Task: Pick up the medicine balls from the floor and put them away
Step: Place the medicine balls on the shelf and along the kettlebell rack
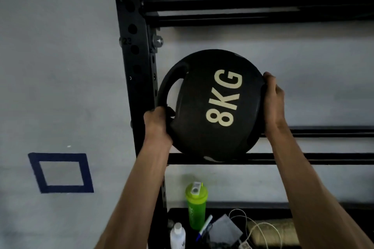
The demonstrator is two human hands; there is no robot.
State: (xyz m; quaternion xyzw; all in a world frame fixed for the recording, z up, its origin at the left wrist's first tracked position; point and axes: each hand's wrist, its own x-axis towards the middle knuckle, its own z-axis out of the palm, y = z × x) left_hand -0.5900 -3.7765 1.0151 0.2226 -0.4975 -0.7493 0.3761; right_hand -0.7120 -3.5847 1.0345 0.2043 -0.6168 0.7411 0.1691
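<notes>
A gym: black steel storage rack (133,50), 8KG medicine ball (210,105), shaker bottle (196,206).

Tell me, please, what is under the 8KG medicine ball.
Black rack rails pass under the medicine ball; a green bottle stands lower down. The ball hides any contact with them.

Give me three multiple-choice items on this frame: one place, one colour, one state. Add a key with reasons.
1. Where is the green shaker bottle? A) top rails B) shelf below the medicine ball C) floor
2. What colour is the tape square? A) red B) yellow C) blue
3. The medicine ball is: A) gripped by both hands B) lying on the floor C) hanging from a hook

Key: B, it stands on the shelf under the ball; C, a blue outline left of the rack; A, the left hand and right hand grip opposite sides.
</notes>
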